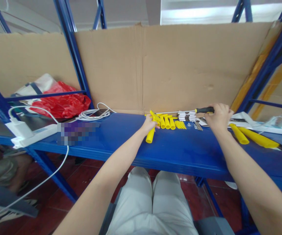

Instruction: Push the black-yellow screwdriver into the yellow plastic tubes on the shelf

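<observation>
My left hand is closed round a yellow tubular plastic piece, its wide end pointing toward me. Just right of it, several similar yellow pieces lie in a row on the blue shelf, followed by a group of small, thin yellow pieces. My right hand has its fingers closed at the butt end of a screwdriver with a black and yellow handle. The long shaft points left, above the row, and its tip is near the piece in my left hand.
White bundled strips and a small metal piece lie behind the row. Larger yellow pieces rest at right. A power strip, coiled white cable and red plastic bag are at left. Cardboard stands behind.
</observation>
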`<move>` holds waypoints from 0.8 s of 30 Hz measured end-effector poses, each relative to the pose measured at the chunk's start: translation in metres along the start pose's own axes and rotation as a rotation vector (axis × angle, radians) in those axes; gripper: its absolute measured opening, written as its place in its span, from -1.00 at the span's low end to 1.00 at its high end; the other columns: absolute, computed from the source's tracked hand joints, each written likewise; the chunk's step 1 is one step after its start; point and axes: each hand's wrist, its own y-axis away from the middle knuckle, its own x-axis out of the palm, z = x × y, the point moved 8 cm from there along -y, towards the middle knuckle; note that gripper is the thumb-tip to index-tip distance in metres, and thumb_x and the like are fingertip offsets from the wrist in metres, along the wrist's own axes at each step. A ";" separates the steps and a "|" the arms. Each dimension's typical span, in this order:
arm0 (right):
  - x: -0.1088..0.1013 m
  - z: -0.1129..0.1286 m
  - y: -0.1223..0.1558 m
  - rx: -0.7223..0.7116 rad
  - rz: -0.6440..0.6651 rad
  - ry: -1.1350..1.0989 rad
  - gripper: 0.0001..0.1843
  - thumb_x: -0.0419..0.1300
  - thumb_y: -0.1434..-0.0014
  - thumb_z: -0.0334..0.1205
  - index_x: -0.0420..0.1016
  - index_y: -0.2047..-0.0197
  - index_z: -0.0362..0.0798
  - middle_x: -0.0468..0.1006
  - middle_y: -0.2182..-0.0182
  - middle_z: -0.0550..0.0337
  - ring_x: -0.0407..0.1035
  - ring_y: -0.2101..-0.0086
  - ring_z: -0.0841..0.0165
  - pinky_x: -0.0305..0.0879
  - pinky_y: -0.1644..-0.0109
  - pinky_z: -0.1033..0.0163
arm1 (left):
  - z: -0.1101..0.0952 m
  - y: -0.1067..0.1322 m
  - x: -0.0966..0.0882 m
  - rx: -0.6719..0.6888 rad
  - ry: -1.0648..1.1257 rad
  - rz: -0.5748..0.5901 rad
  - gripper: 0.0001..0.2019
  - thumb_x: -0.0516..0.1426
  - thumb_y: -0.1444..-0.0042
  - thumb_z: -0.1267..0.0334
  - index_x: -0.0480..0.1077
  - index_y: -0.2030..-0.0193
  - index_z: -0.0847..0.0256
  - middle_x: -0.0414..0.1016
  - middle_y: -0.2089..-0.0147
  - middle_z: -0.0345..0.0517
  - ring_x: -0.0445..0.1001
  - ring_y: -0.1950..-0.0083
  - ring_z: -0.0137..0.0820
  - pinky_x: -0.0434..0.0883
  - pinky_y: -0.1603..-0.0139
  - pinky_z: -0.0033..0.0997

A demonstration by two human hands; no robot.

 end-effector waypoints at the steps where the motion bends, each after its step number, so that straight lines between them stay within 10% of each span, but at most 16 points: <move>1: -0.001 0.001 0.000 -0.009 -0.011 -0.015 -0.66 0.05 -0.12 -0.23 0.47 0.05 -0.06 0.47 0.14 -0.16 0.23 0.03 -0.09 0.09 0.05 -0.12 | 0.001 0.000 0.000 -0.012 0.014 -0.002 -0.41 0.09 -0.04 0.55 0.01 -0.19 0.15 0.49 -0.08 0.06 0.59 0.41 -0.43 0.32 0.64 -0.59; 24: -0.008 0.009 0.000 0.066 0.019 -0.081 -0.84 0.10 -0.09 -0.26 0.43 0.23 -0.04 0.53 0.16 -0.22 0.26 0.03 -0.05 0.04 0.07 -0.04 | 0.000 0.001 -0.002 -0.041 0.092 -0.007 -0.39 0.13 0.00 0.54 0.03 -0.17 0.13 0.50 -0.05 0.01 0.57 0.46 -0.46 0.33 0.62 -0.55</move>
